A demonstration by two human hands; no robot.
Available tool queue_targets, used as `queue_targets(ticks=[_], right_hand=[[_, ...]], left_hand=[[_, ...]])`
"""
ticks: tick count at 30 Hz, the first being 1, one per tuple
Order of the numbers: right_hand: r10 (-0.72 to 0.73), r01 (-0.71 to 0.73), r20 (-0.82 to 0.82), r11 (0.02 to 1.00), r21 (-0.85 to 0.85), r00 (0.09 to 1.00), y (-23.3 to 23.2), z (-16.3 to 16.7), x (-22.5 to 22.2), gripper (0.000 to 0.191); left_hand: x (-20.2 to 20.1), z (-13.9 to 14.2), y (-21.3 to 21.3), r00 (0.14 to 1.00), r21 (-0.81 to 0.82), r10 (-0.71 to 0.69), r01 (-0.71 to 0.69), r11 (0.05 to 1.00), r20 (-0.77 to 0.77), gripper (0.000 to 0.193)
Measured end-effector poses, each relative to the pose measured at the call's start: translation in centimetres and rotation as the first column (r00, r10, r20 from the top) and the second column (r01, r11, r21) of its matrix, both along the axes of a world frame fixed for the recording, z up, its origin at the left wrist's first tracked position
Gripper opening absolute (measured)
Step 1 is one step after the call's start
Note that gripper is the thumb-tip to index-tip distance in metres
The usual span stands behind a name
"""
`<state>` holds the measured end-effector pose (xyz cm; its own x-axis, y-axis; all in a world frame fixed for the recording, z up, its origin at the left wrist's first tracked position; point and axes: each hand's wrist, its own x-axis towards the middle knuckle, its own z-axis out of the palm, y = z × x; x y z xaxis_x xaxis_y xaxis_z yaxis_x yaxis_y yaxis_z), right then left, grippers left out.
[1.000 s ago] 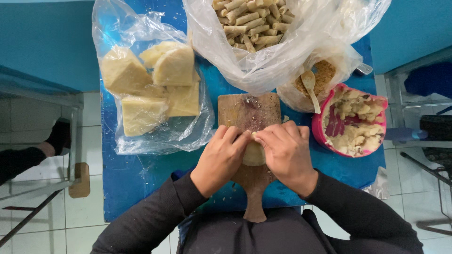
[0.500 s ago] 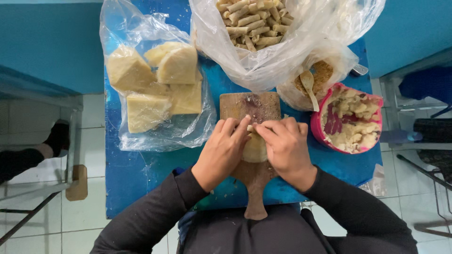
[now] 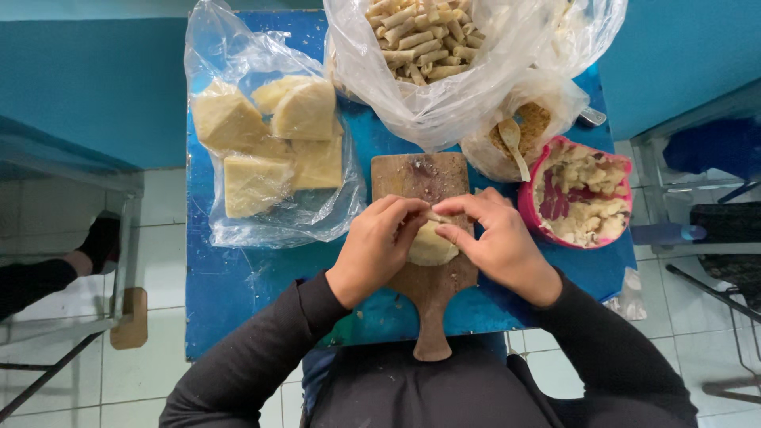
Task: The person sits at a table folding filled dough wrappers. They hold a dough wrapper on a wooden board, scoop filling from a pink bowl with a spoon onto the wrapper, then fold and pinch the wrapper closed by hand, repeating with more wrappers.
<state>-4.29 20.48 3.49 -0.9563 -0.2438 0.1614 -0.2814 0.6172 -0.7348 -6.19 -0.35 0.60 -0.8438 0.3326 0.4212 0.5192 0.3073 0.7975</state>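
Beyond my left hand (image 3: 376, 250) lies a clear bag (image 3: 269, 158) of pale yellow blocks; beyond my right hand (image 3: 499, 242), a clear bag of rolls (image 3: 444, 63) and a pink bowl (image 3: 529, 212). Both hands pinch the pale, smooth dough piece (image 3: 432, 246) together between them on the wooden board (image 3: 420, 178).

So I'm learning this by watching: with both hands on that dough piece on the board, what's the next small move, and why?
Probably roll the pale dough piece away along the wooden board: left hand and right hand pinch its far edge, which looks folded over.
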Motion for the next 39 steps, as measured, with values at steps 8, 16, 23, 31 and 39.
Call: queue_targets(ticks=[8,16,23,31,39], right_hand=[[-0.036,0.058,-0.132,0.984,0.166,0.991,1.6,7.0,-3.4,0.020],[-0.204,0.206,-0.116,0.978,0.011,0.972,3.0,8.8,-2.6,0.045],[-0.125,0.222,-0.196,0.750,0.623,0.973,9.3,4.2,2.2,0.061],[-0.132,0.242,-0.212,0.704,0.668,0.968,11.7,-1.5,2.4,0.089],[-0.145,0.211,-0.153,0.679,0.703,0.977,11.4,-1.5,1.8,0.075]], left_hand=[[0.5,0.4,-0.4,1.000,-0.202,-0.026,0.022,0.979,-0.013,0.020],[1.1,0.2,-1.5,0.999,-0.332,-0.023,0.036,0.943,0.042,0.026],[1.5,-0.3,-1.4,0.996,-0.396,0.018,0.019,0.918,0.090,0.020],[1.7,-0.1,-1.5,0.995,-0.365,0.007,0.029,0.931,0.097,0.021],[1.1,-0.2,-1.7,0.993,-0.366,-0.016,0.058,0.929,0.118,0.024]])
